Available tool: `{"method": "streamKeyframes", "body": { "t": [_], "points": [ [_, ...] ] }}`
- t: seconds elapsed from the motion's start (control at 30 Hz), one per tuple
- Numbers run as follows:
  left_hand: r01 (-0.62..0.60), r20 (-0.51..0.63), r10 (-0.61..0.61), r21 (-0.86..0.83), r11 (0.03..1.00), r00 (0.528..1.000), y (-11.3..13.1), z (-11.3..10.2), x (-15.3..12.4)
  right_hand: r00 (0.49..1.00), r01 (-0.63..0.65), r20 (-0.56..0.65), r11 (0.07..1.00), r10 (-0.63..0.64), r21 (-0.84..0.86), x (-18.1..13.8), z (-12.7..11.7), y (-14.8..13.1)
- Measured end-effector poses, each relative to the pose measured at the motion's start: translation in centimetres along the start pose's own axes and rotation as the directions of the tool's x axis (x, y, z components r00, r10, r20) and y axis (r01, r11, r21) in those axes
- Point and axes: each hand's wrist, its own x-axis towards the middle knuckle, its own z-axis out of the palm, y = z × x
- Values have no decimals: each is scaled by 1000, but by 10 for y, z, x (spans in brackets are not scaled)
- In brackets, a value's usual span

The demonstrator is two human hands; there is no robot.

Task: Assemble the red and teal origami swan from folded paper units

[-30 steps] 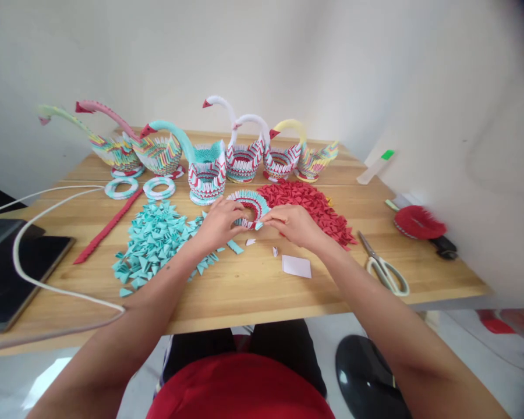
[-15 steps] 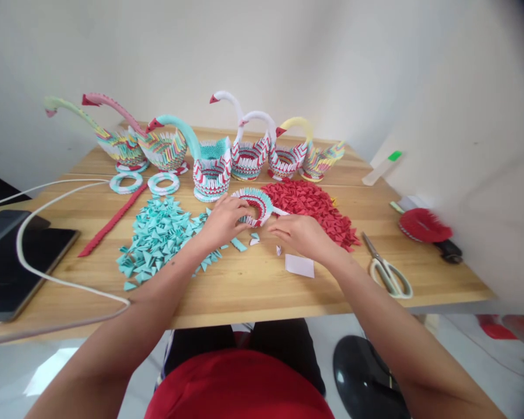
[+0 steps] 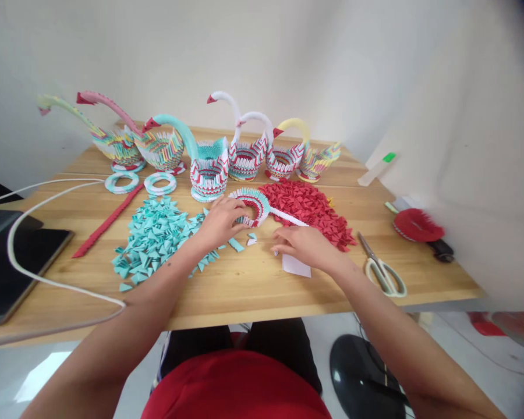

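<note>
Teal, white and red folded pieces form the paper ring [image 3: 264, 205] at mid-table, its left side between my curled left thumb and fingers. My right hand [image 3: 297, 242] has left the ring's right side and drawn nearer me, half-curled by a white sheet [image 3: 296, 267]; I cannot tell whether it grips anything. Only my left hand [image 3: 222, 221] now seems to steady the ring.

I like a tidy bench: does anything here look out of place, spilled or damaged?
Mainly the white cable: it loops loosely across the dark device at the left, which looks untidy. One teal piece also sits just outside the near left edge of the teal pile. Nothing looks plainly damaged.
</note>
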Motion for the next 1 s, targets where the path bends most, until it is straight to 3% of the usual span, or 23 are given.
{"method": "streamKeyframes", "body": {
  "t": [0.3, 0.57, 0.87, 1.0],
  "points": [
    [-1, -3, 1, -6, 1000, 1000, 0, 0, 0, 995, 95, -27, 990, -93, 103, -4, 17, -11],
    [-1, -2, 1, -27, 1000, 1000, -1, 1, 0, 989, 147, -40, 986, -144, 80, 1, 22, -11],
    [-15, -28, 15, -22, 1000, 1000, -8, 1, -2, 987, 141, -97, 985, -131, 102, -4, 21, -17],
    [1, -25, -2, -32, 999, 1000, -7, -1, -1, 969, 214, -150, 970, -196, 118, -13, 15, -22]
  ]
}}
